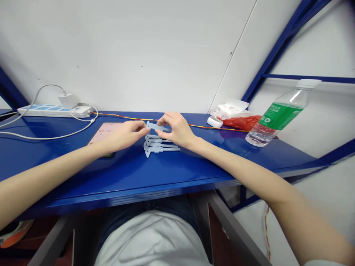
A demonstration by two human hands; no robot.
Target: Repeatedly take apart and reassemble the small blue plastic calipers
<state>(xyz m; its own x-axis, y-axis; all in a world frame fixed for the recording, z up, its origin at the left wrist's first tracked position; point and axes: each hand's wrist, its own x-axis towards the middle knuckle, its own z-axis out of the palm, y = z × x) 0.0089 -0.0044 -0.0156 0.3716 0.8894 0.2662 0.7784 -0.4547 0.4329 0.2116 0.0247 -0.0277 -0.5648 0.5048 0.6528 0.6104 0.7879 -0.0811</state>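
Both of my hands are over the blue metal desk [155, 173]. A pale blue plastic strip [158, 127] with a T-shaped head is held in the air between them. My left hand [124, 135] pinches its headed end, while the fingertips of my right hand [176, 129] hold its other end. Directly below lies a small pile of several matching strips [161, 145], their heads pointing left. Neither hand touches the pile. A phone [107, 130] lies partly under my left hand, its screen lit.
A white power strip [54, 111] with a plugged-in charger [67, 99] and white cable lies at the back left. An orange-yellow wire [172, 123] runs along the back. At the right are a white band [215, 122], tissue [230, 109], a red bag [240, 122] and a green-labelled water bottle [279, 114].
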